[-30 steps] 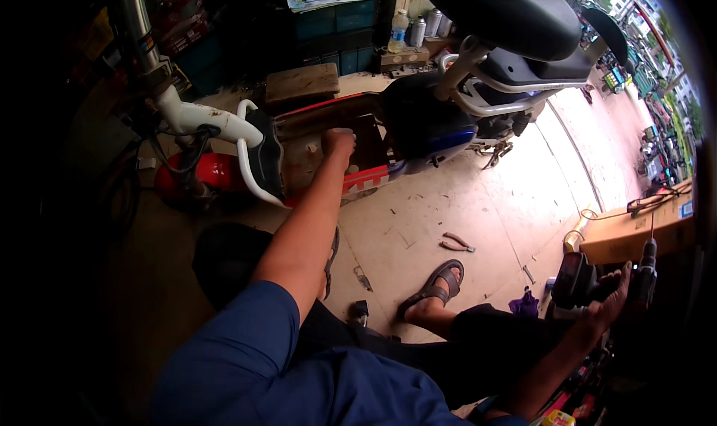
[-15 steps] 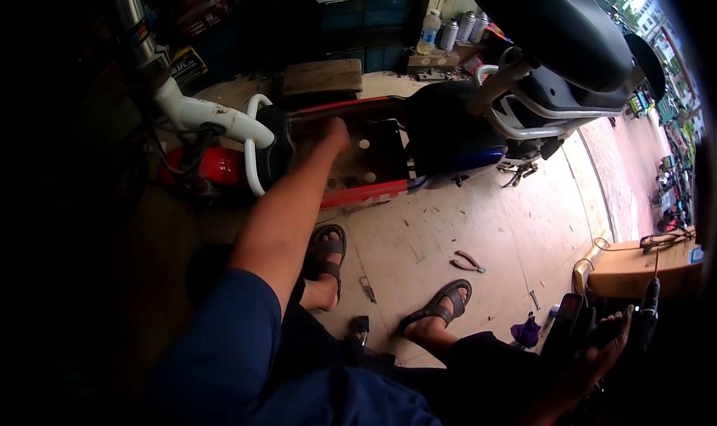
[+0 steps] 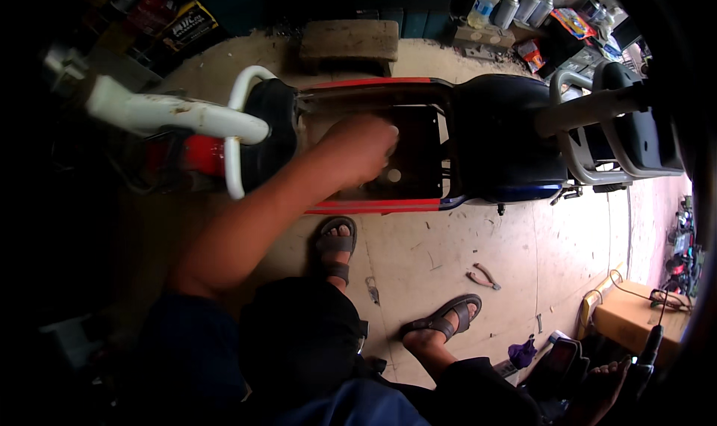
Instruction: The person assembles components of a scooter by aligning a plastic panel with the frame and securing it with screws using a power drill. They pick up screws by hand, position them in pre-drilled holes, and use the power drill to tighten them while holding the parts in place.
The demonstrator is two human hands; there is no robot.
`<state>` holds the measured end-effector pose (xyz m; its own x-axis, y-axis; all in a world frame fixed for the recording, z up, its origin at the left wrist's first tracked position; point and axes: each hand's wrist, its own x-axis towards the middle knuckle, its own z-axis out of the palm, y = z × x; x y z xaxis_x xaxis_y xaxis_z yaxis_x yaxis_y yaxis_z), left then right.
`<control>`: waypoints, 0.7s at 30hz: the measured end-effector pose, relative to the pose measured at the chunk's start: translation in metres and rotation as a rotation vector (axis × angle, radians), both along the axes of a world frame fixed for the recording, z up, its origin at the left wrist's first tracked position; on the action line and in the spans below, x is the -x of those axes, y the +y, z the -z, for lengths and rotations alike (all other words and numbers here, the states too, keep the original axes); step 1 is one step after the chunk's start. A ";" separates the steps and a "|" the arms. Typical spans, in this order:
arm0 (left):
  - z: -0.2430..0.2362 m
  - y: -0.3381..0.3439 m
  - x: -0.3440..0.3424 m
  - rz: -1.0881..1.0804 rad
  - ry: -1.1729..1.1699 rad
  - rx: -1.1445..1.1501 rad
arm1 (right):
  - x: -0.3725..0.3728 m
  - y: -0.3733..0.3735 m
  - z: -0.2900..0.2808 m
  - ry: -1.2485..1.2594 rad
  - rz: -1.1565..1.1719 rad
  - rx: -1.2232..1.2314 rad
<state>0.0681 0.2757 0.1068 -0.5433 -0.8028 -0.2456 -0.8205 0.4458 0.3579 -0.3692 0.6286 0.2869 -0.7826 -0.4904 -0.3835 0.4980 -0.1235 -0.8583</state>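
Observation:
My left hand point(image 3: 364, 151) is over the open floor compartment point(image 3: 420, 157) of a scooter with red side edges. Its fingers are curled closed, and what they hold, if anything, is hidden. Dark plates with round holes show in the compartment beyond the knuckles. Low at the right, in shadow, my right hand point(image 3: 609, 381) is wrapped round the grip of a cordless drill point(image 3: 651, 345). The drill's long thin bit points upward, and most of its dark body is hard to make out.
Pliers point(image 3: 485, 276), a bolt point(image 3: 539, 323) and a purple cloth point(image 3: 522, 353) lie on the tiled floor, near my sandalled feet. A cardboard box point(image 3: 635, 318) stands at the right. Behind the scooter are a wooden stool point(image 3: 349, 41), spray cans point(image 3: 527, 7) and a plastic bottle point(image 3: 485, 4).
My view has shifted, with the scooter now more level across it. The left hand has moved right over the compartment, and its curled fingers now show. The right hand still holds the drill.

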 end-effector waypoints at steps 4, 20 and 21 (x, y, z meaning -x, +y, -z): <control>0.059 0.033 -0.047 -0.255 -0.114 -0.131 | -0.006 -0.061 0.013 0.121 0.035 -0.237; 0.120 0.011 -0.058 -0.492 -0.436 -0.299 | 0.019 -0.123 0.064 0.116 -0.042 -0.455; 0.123 0.014 -0.056 -0.485 -0.437 -0.301 | 0.021 -0.122 0.067 0.112 -0.047 -0.459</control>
